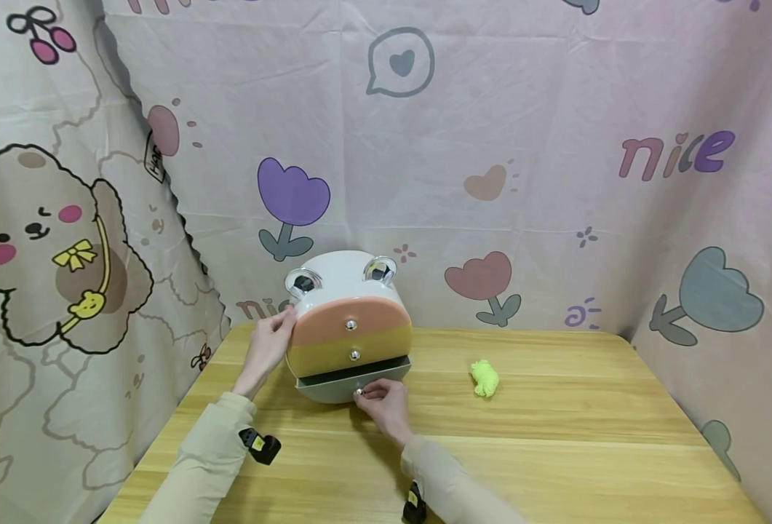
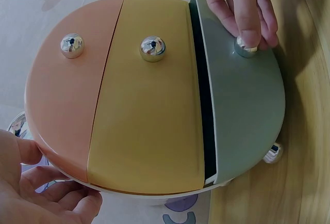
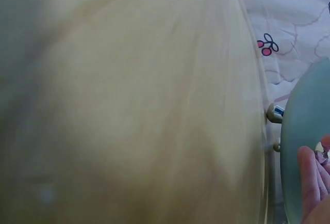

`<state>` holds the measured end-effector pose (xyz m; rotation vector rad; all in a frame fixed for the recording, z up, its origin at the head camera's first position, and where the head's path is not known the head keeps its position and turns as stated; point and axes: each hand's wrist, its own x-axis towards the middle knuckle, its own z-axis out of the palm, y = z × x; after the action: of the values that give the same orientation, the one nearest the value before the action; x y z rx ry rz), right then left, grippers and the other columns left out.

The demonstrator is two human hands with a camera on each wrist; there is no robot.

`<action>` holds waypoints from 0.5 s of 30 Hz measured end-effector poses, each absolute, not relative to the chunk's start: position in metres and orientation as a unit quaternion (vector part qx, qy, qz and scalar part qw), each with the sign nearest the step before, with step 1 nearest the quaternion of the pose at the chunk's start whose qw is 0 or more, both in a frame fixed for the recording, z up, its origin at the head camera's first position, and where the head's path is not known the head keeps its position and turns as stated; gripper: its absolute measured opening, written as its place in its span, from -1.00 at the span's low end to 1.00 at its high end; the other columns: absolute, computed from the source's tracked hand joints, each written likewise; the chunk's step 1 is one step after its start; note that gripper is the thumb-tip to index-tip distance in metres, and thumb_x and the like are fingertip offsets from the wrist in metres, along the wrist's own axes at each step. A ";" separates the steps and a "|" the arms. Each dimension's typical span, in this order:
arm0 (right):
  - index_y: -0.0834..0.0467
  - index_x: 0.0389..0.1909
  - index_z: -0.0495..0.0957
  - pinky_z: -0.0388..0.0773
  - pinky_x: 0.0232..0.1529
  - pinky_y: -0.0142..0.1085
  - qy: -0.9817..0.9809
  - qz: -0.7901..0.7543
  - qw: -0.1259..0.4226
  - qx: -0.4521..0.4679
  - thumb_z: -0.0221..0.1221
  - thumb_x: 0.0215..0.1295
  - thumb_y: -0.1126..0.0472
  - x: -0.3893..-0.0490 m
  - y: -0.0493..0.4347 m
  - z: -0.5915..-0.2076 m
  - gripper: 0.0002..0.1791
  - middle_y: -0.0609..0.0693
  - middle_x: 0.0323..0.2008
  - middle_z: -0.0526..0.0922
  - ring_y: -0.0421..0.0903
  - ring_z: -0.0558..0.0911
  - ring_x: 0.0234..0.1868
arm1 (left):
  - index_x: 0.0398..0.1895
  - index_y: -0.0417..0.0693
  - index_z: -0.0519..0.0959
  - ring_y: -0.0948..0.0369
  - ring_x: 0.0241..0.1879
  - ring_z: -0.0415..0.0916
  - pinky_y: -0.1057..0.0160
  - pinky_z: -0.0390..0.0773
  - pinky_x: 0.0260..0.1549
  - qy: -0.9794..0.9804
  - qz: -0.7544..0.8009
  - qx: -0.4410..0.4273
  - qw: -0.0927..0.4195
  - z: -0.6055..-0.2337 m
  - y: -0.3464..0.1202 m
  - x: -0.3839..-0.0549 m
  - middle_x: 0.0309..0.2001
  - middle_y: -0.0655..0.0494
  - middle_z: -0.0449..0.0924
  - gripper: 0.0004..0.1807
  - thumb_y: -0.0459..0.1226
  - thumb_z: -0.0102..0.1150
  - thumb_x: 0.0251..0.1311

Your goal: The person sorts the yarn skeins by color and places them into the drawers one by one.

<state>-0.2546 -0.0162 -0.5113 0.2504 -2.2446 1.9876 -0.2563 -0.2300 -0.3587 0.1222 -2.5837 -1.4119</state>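
Observation:
A small frog-shaped drawer box point(image 1: 353, 313) stands on the table, with a white top, clear bulging eyes and orange, yellow and green drawers. The green bottom drawer point(image 2: 247, 100) is slightly pulled out, leaving a dark gap above it; what it holds is hidden. My right hand point(image 1: 386, 407) pinches that drawer's round silver knob point(image 2: 245, 48) between thumb and fingers. At the box's left side, just under an eye, my left hand point(image 1: 271, 346) holds the edge with thumb and bent fingers. Both the orange drawer point(image 2: 67, 95) and the yellow drawer point(image 2: 149, 110) are closed.
A bright yellow-green small toy-like figure point(image 1: 484, 378) lies on the wooden table point(image 1: 556, 407), right of the box. Behind and beside the table hangs a printed curtain point(image 1: 543, 94). Silver feet point(image 2: 274, 153) support the box.

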 end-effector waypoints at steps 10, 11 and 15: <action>0.40 -0.46 0.67 0.59 -0.45 -0.56 -0.740 0.663 0.059 0.096 0.45 -0.03 0.39 -0.247 -0.010 -0.512 -0.83 0.25 -0.48 0.75 -0.36 0.63 -0.53 | 0.48 -0.15 0.28 -0.07 0.55 0.10 -0.09 0.10 0.55 -0.872 -0.478 0.040 0.100 -0.358 -0.230 -0.255 0.53 0.00 0.20 -0.41 0.00 -0.21 0.58; 0.40 -0.46 0.67 0.58 -0.45 -0.57 -0.744 0.659 0.057 0.095 0.45 -0.03 0.39 -0.247 -0.010 -0.512 -0.83 0.25 -0.48 0.76 -0.35 0.63 -0.53 | 0.48 -0.15 0.27 -0.08 0.55 0.10 -0.09 0.10 0.55 -0.872 -0.478 0.040 0.099 -0.358 -0.230 -0.255 0.53 0.00 0.19 -0.41 0.00 -0.22 0.58; 0.46 -0.44 0.66 0.55 -0.47 -0.58 -0.750 0.653 0.046 0.094 0.41 0.00 0.45 -0.244 -0.009 -0.511 -0.85 0.35 -0.46 0.74 -0.27 0.66 -0.50 | 0.48 -0.15 0.26 -0.08 0.56 0.09 -0.09 0.10 0.55 -0.870 -0.481 0.039 0.097 -0.358 -0.231 -0.255 0.54 0.00 0.18 -0.41 0.00 -0.23 0.58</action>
<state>-0.2444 -0.0087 -0.5108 0.2867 -2.2907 1.9932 -0.2550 -0.2306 -0.3585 0.1156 -2.5771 -1.4239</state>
